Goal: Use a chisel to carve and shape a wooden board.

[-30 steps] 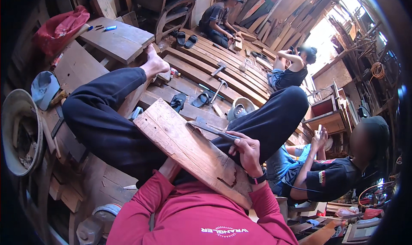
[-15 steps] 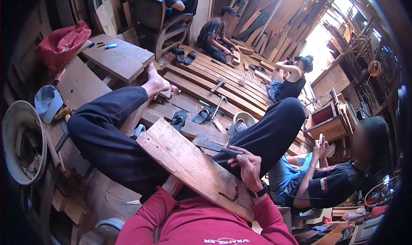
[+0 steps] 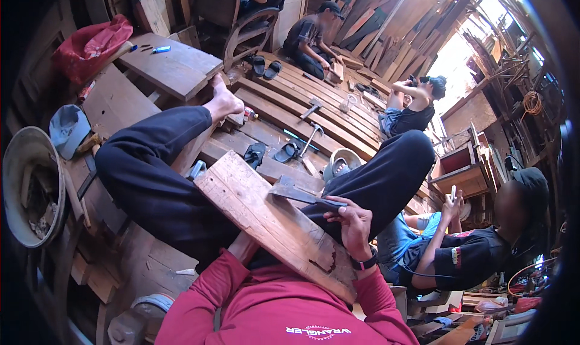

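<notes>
A thick wooden board (image 3: 257,199) is lying slantwise across the person's legs (image 3: 154,170). Above its right edge, a flat-bladed tool (image 3: 296,193) is extending from the right hand (image 3: 354,222), whose fingers are curling closed around the handle. The left hand (image 3: 244,247) is mostly hiding beneath the board; its grip cannot be told. Beyond, a claw hammer (image 3: 311,140) is lying near dark sandals (image 3: 286,152).

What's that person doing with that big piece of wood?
The person in the red top has a thick wooden board lying slantwise over the lap. The right grip holds a flat-bladed tool, its blade over the board's far edge; whether they touch, I can't tell. The left grip is mostly hidden beneath the board. On the right, another person holds a small pale object.
</notes>
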The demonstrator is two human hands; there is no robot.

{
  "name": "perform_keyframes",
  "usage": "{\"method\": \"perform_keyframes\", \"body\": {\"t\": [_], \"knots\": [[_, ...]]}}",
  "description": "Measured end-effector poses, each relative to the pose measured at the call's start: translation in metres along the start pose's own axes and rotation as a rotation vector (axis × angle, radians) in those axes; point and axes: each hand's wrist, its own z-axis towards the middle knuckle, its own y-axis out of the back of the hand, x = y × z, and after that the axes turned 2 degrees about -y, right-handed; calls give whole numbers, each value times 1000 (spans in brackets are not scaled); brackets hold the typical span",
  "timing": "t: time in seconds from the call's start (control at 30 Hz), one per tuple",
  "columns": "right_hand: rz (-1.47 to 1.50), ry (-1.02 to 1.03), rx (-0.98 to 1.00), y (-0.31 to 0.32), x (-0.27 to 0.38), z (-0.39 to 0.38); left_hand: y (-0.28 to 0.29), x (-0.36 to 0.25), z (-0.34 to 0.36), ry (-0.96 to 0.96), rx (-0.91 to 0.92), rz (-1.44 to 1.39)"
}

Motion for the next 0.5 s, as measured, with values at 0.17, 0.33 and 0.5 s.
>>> {"method": "perform_keyframes", "body": {"t": [0.17, 0.33, 0.5], "knots": [[-34, -32, 11, 1, -1, 5, -4, 4, 3, 10, -9, -4], [-87, -44, 67, 6, -1, 8, -2, 3, 3, 23, -22, -9], [-69, -57, 68, 3, 1, 5, -2, 0, 5, 29, -28, -11]]}}
